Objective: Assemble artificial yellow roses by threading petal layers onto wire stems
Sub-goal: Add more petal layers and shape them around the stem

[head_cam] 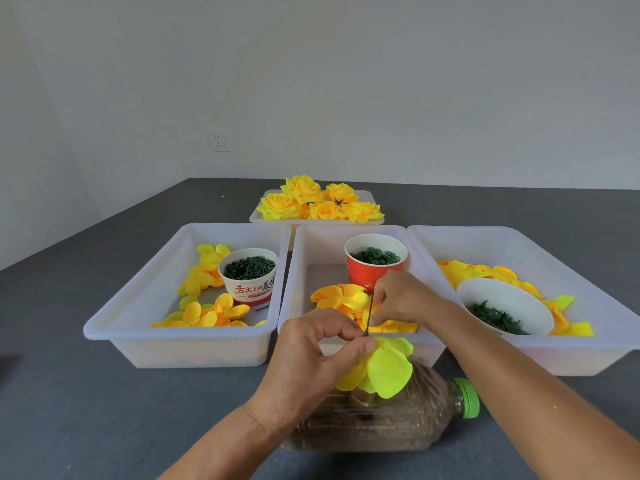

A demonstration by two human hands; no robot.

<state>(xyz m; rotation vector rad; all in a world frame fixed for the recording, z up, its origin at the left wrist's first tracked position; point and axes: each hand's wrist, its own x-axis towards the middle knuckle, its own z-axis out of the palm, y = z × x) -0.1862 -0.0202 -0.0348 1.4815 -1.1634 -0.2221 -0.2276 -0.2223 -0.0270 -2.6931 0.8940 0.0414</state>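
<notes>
My left hand [311,355] pinches a thin green wire stem [369,315] just above a yellow petal layer [384,370] that hangs on the stem's lower end. My right hand [401,299] pinches the stem's upper part, over the middle tray [301,271]. Loose yellow petal layers [343,297] lie in that tray beside a red cup of green rings [375,259]. Both hands are in front of the tray, above a lying bottle.
A left tray [145,289] holds petals and a white cup of dark green pieces [249,275]. A right tray [519,251] holds petals and a white bowl of green bits [505,306]. Finished yellow roses [318,200] fill a far tray. A green-capped plastic bottle [415,417] lies on the grey table.
</notes>
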